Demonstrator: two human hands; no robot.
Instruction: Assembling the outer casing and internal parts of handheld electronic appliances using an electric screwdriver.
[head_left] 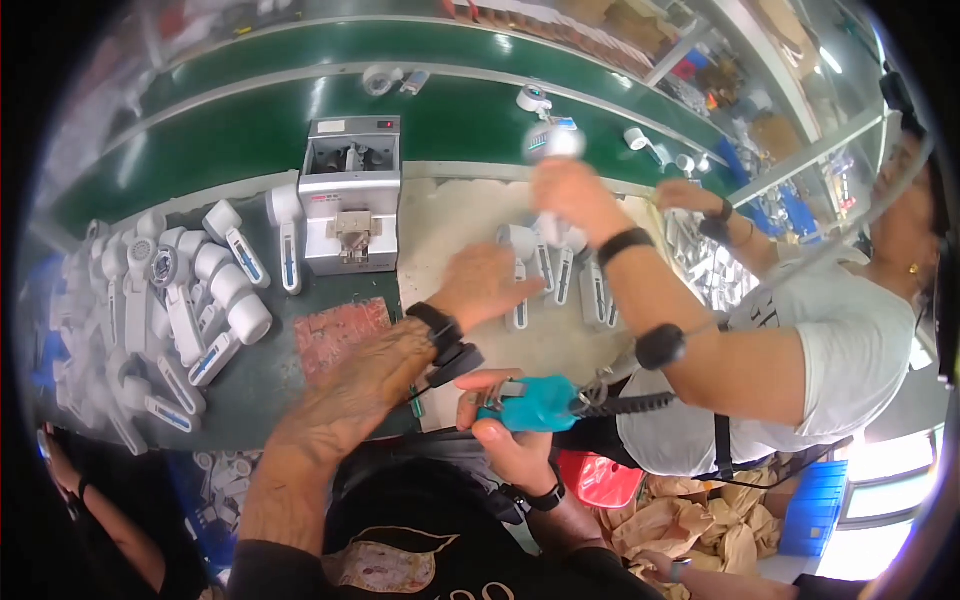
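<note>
My left hand [482,284] reaches forward over the beige work surface, slightly smeared by motion. Its fingers look stretched out and nothing shows in them; several white handheld devices [563,277] with grey-blue strips lie just beyond its thumb. Close to my body, my right hand [512,445] is closed round a teal electric screwdriver [540,403], which has a black coiled cord [630,404] on its right end. Between my left forearm and the grey metal screw feeder [350,225] lies a worn reddish mat [342,338].
Many white devices [180,300] are heaped at the left. A co-worker at the right holds a blurred white device [556,142] near a green conveyor belt [460,115]. Beside me at the lower right are a red stool [600,478], brown paper [690,520] and a blue crate [815,508].
</note>
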